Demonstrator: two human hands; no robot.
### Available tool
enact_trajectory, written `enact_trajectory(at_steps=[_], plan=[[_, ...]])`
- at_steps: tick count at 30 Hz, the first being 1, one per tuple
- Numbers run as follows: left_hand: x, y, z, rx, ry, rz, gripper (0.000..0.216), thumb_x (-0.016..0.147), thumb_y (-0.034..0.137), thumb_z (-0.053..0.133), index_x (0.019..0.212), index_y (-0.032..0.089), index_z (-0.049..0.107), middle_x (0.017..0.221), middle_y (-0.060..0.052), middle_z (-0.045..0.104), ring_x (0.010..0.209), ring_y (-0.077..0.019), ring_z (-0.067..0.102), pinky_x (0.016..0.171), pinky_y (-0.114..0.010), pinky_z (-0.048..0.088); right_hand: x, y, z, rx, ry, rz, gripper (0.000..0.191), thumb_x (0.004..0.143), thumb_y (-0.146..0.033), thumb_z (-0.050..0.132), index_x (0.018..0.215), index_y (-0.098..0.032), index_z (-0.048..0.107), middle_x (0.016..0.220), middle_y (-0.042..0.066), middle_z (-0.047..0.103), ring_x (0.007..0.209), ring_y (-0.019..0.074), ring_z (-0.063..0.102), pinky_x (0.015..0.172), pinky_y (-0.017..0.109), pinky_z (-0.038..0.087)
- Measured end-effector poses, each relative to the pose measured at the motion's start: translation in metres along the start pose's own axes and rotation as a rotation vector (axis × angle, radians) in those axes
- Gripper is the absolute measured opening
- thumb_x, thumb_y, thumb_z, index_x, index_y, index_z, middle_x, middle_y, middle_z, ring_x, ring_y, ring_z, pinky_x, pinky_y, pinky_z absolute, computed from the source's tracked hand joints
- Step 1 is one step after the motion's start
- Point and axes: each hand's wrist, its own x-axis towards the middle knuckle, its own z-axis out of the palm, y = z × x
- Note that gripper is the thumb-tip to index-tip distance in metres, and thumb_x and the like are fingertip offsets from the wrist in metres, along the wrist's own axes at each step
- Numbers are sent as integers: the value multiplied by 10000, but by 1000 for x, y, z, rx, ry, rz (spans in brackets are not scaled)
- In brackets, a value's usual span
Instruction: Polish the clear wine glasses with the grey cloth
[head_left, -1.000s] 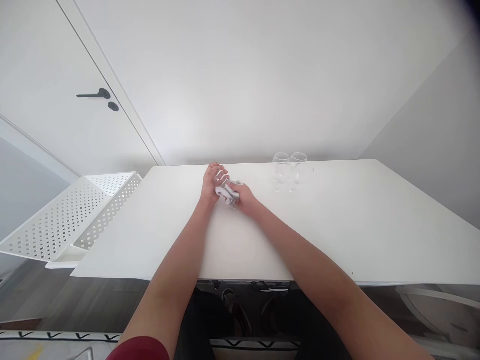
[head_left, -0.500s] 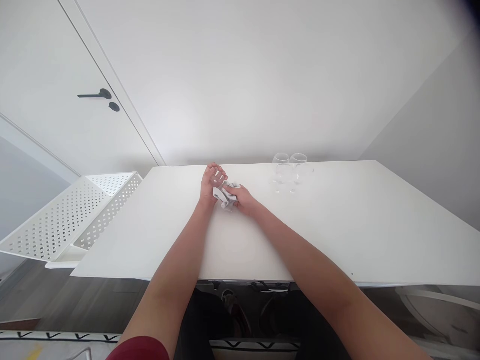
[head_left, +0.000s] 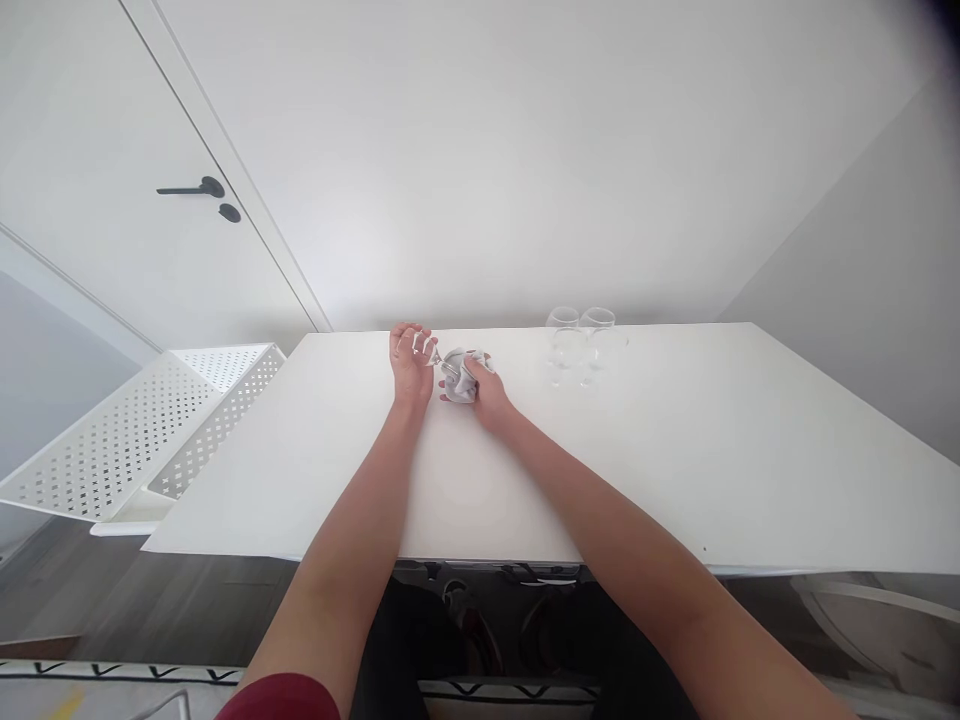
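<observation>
Above the white table, my left hand point(head_left: 409, 362) is curled round the bowl of a clear wine glass point(head_left: 425, 347). The glass is tilted on its side, with its stem pointing right toward the cloth. A crumpled pale grey cloth point(head_left: 461, 378) is wrapped about the foot end of the glass. My right hand point(head_left: 486, 388) grips this cloth, its thumb on top and some fingertips showing at the cloth's left edge. The foot itself is hidden in the folds.
Two clear wine glasses, a left one point(head_left: 564, 345) and a right one point(head_left: 598, 345), stand upright near the back edge of the white table point(head_left: 675, 450). A white perforated rack point(head_left: 112, 440) is beyond the left edge. A wall rises behind the table; a door with a dark handle point(head_left: 191, 189) is left.
My left hand has moved slightly left with the glass and turned it. My right hand has shifted a little, and the cloth has gone from beside the bowl to the foot end.
</observation>
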Motion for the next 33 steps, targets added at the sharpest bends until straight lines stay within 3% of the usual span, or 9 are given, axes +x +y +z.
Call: enact_trajectory(at_steps=[3, 7, 10, 12, 16, 18, 22, 28, 33], plan=[[-4, -1, 6, -50, -93, -45, 375, 767, 438, 838, 1032, 301, 611, 1084, -22, 649, 1016, -161, 660, 934, -331, 533, -4, -4, 3, 13, 92, -60, 431, 837, -545, 683, 1080, -293, 432, 954, -5, 570, 673, 133, 549, 605, 300, 505], [-9, -5, 13, -18, -177, -145, 409, 747, 451, 857, 1041, 292, 622, 1120, -55, 652, 1114, -211, 640, 945, -370, 550, -6, -9, -4, -290, 287, -341, 331, 882, -473, 604, 1096, -290, 430, 1004, 17, 544, 776, 144, 533, 699, 299, 508], [-9, -6, 12, -15, -167, -169, 418, 746, 480, 853, 1035, 283, 625, 1115, -55, 645, 1114, -209, 645, 966, -383, 553, -7, -9, -5, -445, 324, -462, 318, 880, -457, 593, 1112, -290, 455, 1068, 45, 552, 909, 177, 559, 788, 327, 526], [-7, -6, 9, -56, -139, -139, 450, 736, 483, 862, 1066, 299, 618, 1097, -37, 640, 1075, -184, 659, 1003, -389, 545, -6, -7, -2, -351, 268, -348, 312, 886, -503, 584, 1069, -283, 460, 990, 33, 569, 820, 175, 575, 728, 333, 535], [-2, -3, 2, -113, -43, -22, 438, 762, 465, 848, 1089, 319, 594, 1094, -12, 625, 1033, -133, 664, 1070, -387, 525, -3, -2, 5, 28, 22, 69, 423, 899, -665, 525, 935, -245, 488, 807, 37, 603, 623, 186, 586, 589, 365, 534], [-1, -1, 2, -122, -4, 21, 398, 802, 460, 815, 1099, 327, 585, 1131, -9, 616, 1067, -124, 655, 1090, -389, 521, -2, 0, 6, 136, -52, 139, 470, 898, -701, 524, 949, -234, 528, 808, 56, 633, 633, 203, 605, 584, 376, 540], [-3, 0, 4, -143, -10, 0, 382, 822, 441, 808, 1115, 327, 591, 1173, -13, 610, 1116, -134, 639, 1123, -428, 499, -4, -1, 7, 197, 28, 29, 475, 887, -707, 588, 1024, -252, 559, 972, 51, 656, 809, 187, 626, 660, 322, 544], [-2, -4, 4, -198, -80, -26, 384, 781, 405, 857, 1069, 304, 624, 1125, -18, 626, 1093, -158, 646, 1125, -450, 489, -6, 0, 1, -96, 160, -252, 457, 875, -631, 679, 1168, -315, 528, 1086, 10, 600, 924, 149, 558, 777, 271, 491], [0, -9, -1, -222, -114, -47, 389, 775, 366, 872, 1072, 293, 631, 1139, -23, 616, 1094, -161, 645, 1123, -461, 485, 1, 8, -4, -165, 200, -239, 401, 893, -587, 652, 1126, -285, 527, 1054, 5, 585, 917, 147, 556, 808, 280, 478]])
